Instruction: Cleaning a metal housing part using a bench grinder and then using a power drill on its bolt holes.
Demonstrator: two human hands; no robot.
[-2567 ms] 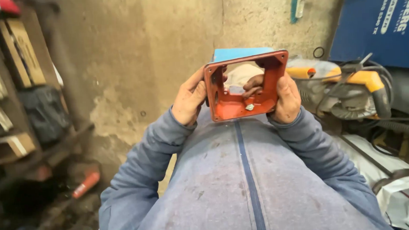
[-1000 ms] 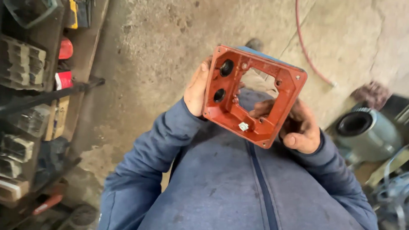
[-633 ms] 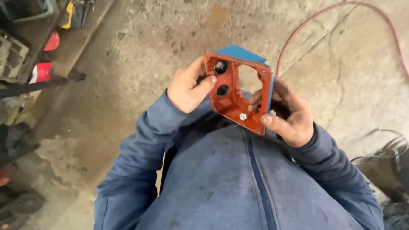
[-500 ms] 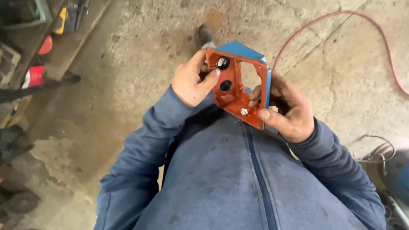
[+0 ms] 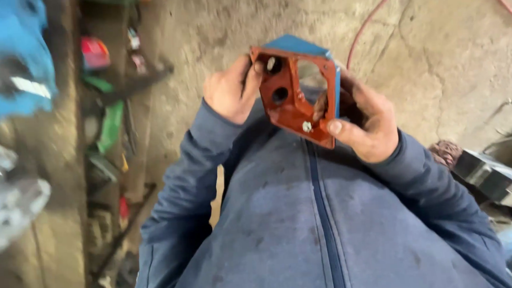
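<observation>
Housing (image 5: 292, 111) is painted orange-red inside, blue outside. Jacket (image 5: 306, 228) is blue; a red cable (image 5: 371, 21) is seen upper right.

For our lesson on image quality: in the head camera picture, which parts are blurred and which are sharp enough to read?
Head view: the left edge, with a blue shape and floor clutter, is smeared by motion blur; the red-orange housing and both hands, left hand and right hand, are only slightly soft; lighting is flat, without glare.

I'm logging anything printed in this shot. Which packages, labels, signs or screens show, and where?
None that I can make out. The left hand and right hand hold a plain red-and-blue metal housing; the floor clutter at left is too blurred to tell.
</observation>
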